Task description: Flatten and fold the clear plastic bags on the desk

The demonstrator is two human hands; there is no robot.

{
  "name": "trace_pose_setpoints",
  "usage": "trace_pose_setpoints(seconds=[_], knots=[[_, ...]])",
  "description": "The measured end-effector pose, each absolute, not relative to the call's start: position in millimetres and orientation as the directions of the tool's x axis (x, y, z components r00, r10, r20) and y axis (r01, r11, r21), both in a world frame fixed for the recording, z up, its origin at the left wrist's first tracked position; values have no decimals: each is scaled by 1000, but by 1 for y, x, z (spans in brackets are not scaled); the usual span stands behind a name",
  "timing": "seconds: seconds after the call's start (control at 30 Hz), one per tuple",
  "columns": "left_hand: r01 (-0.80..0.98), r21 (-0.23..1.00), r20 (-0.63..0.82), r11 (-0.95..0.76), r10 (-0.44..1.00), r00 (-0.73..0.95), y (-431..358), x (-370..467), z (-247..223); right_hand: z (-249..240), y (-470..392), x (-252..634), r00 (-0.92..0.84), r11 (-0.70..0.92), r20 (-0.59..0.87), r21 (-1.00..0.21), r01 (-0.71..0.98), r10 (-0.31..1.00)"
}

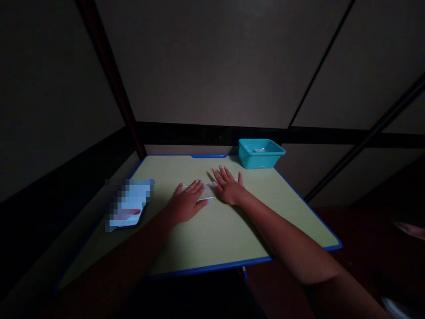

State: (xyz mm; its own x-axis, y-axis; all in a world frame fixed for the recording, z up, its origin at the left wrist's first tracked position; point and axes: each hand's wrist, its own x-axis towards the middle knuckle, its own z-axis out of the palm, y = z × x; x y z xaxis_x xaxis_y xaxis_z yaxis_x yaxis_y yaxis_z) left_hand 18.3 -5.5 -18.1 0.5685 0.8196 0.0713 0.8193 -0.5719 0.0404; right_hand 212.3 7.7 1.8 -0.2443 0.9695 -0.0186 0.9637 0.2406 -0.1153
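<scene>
A clear, flat, thin piece that looks like plastic (pixel 207 191) lies on the pale wood-grain table (pixel 212 239). On its left end rests my left hand (pixel 186 203), palm down with the fingers stretched out. Over its right end is my right hand (pixel 229 187), its fingers spread and pointing away from me. Between the two hands the middle of the clear piece shows; its ends are hidden under them. Neither hand is closed around anything.
A turquoise plastic basket (pixel 262 160) with something pale inside stands at the table's back right corner. On the left lies a phone-like device with a lit, blurred screen (pixel 131 204). Blue edging (pixel 212 267) borders the table. Dark-trimmed wall panels (pixel 212 66) rise behind.
</scene>
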Motion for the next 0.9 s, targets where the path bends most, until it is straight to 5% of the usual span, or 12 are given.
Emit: trace_pose_setpoints(seconds=[0.4,0.9], knots=[[872,45,14,-487,873,487,-4,18,-15,6,-8,200,-466,440,-171,-173,881,868],[882,43,13,-469,883,469,-1,15,-20,7,11,228,-238,201,-294,-151,968,926]])
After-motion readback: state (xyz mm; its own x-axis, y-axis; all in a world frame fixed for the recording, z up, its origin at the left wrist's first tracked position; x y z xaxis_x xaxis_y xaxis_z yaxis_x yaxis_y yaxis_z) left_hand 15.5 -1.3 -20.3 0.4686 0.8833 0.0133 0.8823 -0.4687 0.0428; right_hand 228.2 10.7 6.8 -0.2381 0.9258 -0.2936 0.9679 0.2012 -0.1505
